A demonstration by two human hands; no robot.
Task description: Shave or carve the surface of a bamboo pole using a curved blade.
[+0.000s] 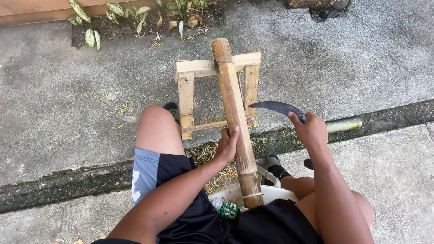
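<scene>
A thick tan bamboo pole (231, 95) leans from my lap up onto a small wooden frame stand (186, 97). My left hand (227, 145) grips the pole at its middle, fingers wrapped around its left side. To the right of the pole, my right hand (309, 130) is closed on the handle of a curved knife, whose dark blade (276, 107) arcs left toward the bamboo without touching it. The knife's green and yellow handle end (344, 124) sticks out to the right of my fist.
I sit on a white plastic seat (235, 195) over a concrete floor. Bamboo shavings (212, 156) lie along a mossy gap in the concrete. A planter strip with spotted leaves (135, 16) runs along the far edge.
</scene>
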